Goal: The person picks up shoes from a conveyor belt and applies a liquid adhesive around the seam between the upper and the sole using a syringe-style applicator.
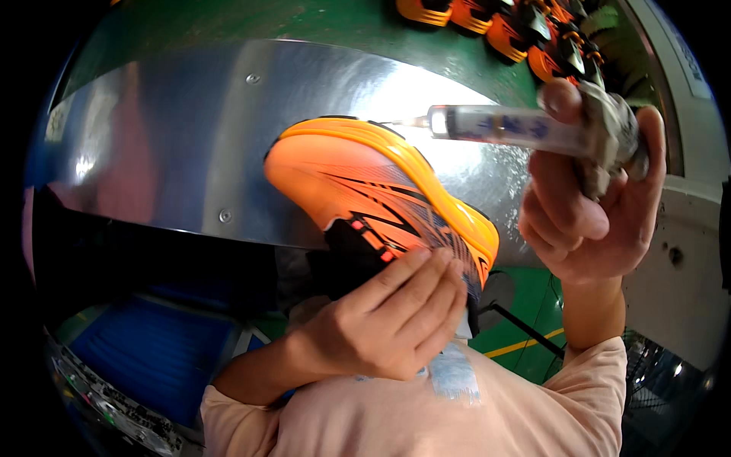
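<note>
An orange running shoe (358,183) with a yellow-orange sole and black stripes lies tilted on its side above the metal bench. My left hand (392,312) grips it near the heel and collar, fingers pressed against its side. In my right hand (586,206) is a clear syringe (510,128) with blue marks on its barrel and a wrapped, whitish rear end. Its thin needle points left and reaches the edge of the sole near the forefoot; whether the tip touches cannot be made out.
A shiny metal bench (175,152) with screws spans the left and middle. Several more orange shoes (506,38) stand at the far right on a green surface (335,27). A blue crate-like panel (145,358) is at lower left, and a pale machine housing (678,259) at right.
</note>
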`<state>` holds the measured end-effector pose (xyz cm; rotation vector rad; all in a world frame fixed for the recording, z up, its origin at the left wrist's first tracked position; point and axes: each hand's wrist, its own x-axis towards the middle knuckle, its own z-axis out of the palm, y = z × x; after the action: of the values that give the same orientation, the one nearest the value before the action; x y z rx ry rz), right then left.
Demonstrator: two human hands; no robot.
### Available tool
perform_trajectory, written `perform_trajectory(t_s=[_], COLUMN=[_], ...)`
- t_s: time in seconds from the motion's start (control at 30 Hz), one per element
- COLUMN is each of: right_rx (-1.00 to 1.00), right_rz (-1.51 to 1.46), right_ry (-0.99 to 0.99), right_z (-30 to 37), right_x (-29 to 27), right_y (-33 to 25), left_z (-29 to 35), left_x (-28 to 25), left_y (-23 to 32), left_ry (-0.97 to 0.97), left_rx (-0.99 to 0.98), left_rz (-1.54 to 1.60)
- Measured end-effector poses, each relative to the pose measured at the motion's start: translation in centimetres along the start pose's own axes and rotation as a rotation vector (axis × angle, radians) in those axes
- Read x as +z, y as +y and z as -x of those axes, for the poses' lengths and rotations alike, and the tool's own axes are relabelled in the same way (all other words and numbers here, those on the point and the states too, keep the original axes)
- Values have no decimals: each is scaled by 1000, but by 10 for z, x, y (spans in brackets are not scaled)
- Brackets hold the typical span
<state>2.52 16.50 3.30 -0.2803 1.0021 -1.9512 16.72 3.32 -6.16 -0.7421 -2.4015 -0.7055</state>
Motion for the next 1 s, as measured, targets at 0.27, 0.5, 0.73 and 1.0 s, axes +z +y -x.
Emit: perform_trajectory(t_s=[0.27,0.5,0.73,1.0], right_rx=[232,309,296,173], right_rz=[12,65,324,316], right_ry=[-30,68,263,77], right_z=[-53,-67,-68,-24], right_x=[6,17,44,11], right_y=[21,28,29,22], left_z=[9,14,16,14], left_x=[8,7,8,6], left_y=[-1,-4,-4,0], left_ry=[102,118,124,81], left_rx=[17,47,38,39], left_rz=[18,1,-11,-2])
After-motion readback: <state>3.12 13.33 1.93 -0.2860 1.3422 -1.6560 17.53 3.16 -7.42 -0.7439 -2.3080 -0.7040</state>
